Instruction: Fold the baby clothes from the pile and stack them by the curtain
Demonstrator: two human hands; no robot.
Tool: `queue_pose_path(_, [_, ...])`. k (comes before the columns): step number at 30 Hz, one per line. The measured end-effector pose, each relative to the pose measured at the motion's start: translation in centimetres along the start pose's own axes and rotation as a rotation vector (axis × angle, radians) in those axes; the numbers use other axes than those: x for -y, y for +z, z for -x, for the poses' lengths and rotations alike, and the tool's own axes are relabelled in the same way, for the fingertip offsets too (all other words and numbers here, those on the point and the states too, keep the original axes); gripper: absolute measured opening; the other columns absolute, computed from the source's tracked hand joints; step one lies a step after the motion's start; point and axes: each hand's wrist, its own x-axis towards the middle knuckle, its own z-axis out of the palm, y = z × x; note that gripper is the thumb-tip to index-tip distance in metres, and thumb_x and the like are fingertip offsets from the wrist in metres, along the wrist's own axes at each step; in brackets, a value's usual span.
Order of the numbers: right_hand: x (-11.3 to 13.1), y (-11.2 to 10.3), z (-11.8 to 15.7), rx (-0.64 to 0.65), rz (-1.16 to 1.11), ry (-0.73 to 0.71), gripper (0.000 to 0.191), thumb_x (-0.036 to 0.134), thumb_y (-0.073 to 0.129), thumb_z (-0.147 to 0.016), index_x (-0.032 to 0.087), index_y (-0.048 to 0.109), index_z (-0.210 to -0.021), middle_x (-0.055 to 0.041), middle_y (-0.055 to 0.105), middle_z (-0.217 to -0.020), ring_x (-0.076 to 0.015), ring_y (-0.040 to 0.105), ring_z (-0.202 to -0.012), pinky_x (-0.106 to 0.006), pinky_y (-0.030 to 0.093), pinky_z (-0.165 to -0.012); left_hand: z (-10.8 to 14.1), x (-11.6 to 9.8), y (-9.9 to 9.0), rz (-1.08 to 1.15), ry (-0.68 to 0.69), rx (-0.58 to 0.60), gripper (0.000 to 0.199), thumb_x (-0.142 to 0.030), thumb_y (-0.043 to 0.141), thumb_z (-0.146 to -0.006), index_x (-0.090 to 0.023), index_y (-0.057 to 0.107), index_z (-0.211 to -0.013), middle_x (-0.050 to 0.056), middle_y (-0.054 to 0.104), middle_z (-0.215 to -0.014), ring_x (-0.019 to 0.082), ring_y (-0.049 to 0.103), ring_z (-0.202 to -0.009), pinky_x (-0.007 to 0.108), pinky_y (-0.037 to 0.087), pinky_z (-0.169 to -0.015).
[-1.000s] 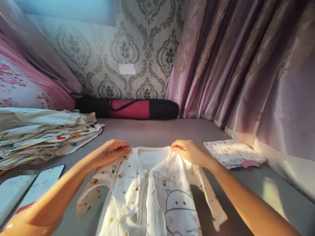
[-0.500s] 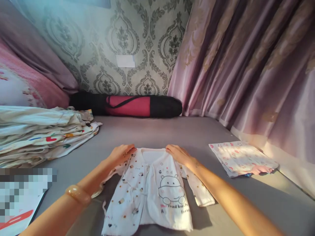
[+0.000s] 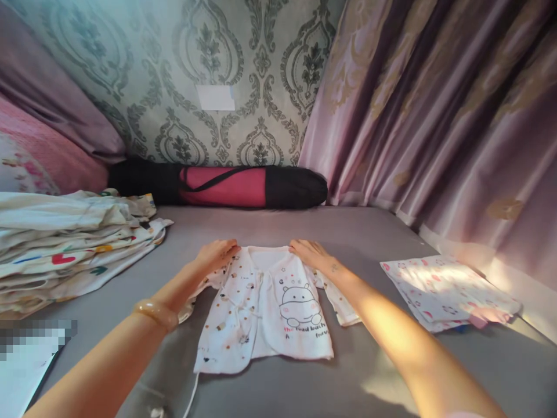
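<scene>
A small white baby shirt [image 3: 265, 313] with a hippo drawing and small brown prints lies spread on the grey surface, its neckline away from me. My left hand [image 3: 220, 253] is closed on the shirt's left shoulder. On the opposite shoulder, my right hand [image 3: 310, 253] is closed with its fingertips at the cloth beside the collar. Both sleeves stick out to the sides, partly under my forearms. A white tie string hangs from the lower left corner of the shirt.
Left is a pile of light clothes [image 3: 78, 238], with a flat white item [image 3: 30, 360] nearer me. Folded printed cloth [image 3: 452, 290] lies right. A black and pink rolled bag [image 3: 226, 186] rests against the wall, beside a purple curtain [image 3: 391, 116].
Both hands and the shirt have moved a little away from me. The shirt's lower edge has shifted forward, and its tie string now trails toward me. The view has shifted slightly.
</scene>
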Motion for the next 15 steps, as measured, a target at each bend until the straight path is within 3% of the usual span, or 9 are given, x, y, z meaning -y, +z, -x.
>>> queue_pose_path(4, [-0.4, 0.4, -1.7, -0.056, -0.084, 0.014, 0.022, 0.033, 0.044, -0.100, 0.024, 0.060, -0.111, -0.0075, 0.066, -0.117, -0.0221, 0.062, -0.104, -0.030, 0.042, -0.085, -1.2, 0.2, -0.1, 0.014, -0.049, -0.051, 0.039, -0.043, 0.032, -0.099, -0.020, 0.063, -0.103, 0.008, 0.069, -0.093, 0.026, 0.065, -0.090, 0.031, 0.044, -0.072])
queue_pose_path(8, [-1.9, 0.2, -1.4, -0.122, -0.444, 0.131, 0.031, 0.043, 0.043, -0.099, 0.021, 0.064, -0.101, -0.0063, 0.069, -0.104, -0.0188, 0.063, -0.095, -0.026, 0.044, -0.081, -1.4, 0.1, 0.7, -0.031, -0.068, -0.052, 0.037, -0.041, 0.037, -0.098, -0.015, 0.061, -0.109, 0.013, 0.066, -0.101, 0.028, 0.063, -0.092, 0.034, 0.046, -0.075])
queue_pose_path(11, [-4.3, -0.4, 1.7, -0.078, -0.613, 0.316, 0.046, 0.046, 0.030, -0.101, 0.018, 0.064, -0.089, -0.0067, 0.069, -0.086, -0.0162, 0.063, -0.077, -0.026, 0.046, -0.069, -1.0, -0.2, 0.7, -0.092, -0.076, -0.155, 0.041, -0.041, 0.039, -0.097, -0.011, 0.058, -0.118, 0.018, 0.059, -0.116, 0.033, 0.057, -0.106, 0.041, 0.046, -0.082])
queue_pose_path(15, [-6.2, -0.9, 8.5, 0.034, -0.586, 0.438, 0.035, 0.041, 0.044, -0.095, 0.018, 0.062, -0.076, -0.0039, 0.063, -0.068, -0.0148, 0.057, -0.060, -0.026, 0.041, -0.057, -0.9, -2.1, 0.2, -0.071, 0.041, -0.218, 0.036, -0.034, 0.038, -0.097, -0.014, 0.058, -0.120, 0.017, 0.060, -0.119, 0.033, 0.055, -0.111, 0.043, 0.044, -0.090])
